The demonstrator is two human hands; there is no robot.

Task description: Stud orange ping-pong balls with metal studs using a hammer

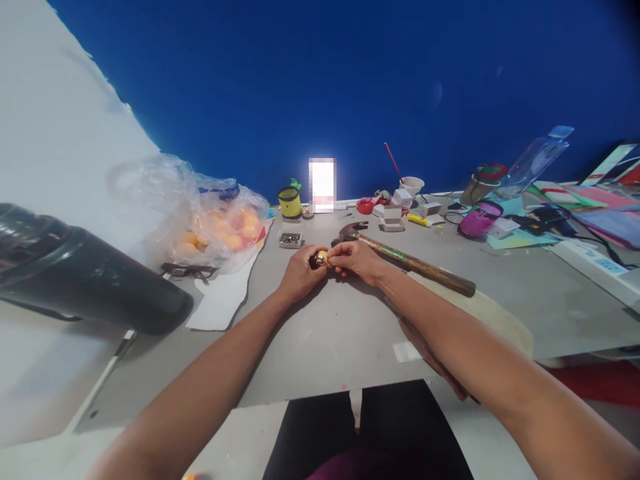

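Over the middle of the grey table, my left hand (pixel 301 272) is closed around a small round thing (pixel 321 259) with a shiny gold-coloured surface and a dark part; its kind is too small to tell. My right hand (pixel 359 260) meets it from the right, thumb and fingers pinched together at its edge. Whatever lies between those right fingertips is hidden. Just behind my right hand lies a claw hammer (pixel 425 265) with a wooden handle, its head toward the wall. A small open box (pixel 291 239) of tiny metal pieces sits beyond my left hand.
At left are a large dark bottle (pixel 90 267), a plastic bag of orange fruit (pixel 225 230) and glasses (pixel 189 270). Farther back stand a yellow pot (pixel 289 202), a white cup (pixel 412 186) and a small open box (pixel 391 219). A purple pouch (pixel 480 219) and a power strip (pixel 595 262) lie right.
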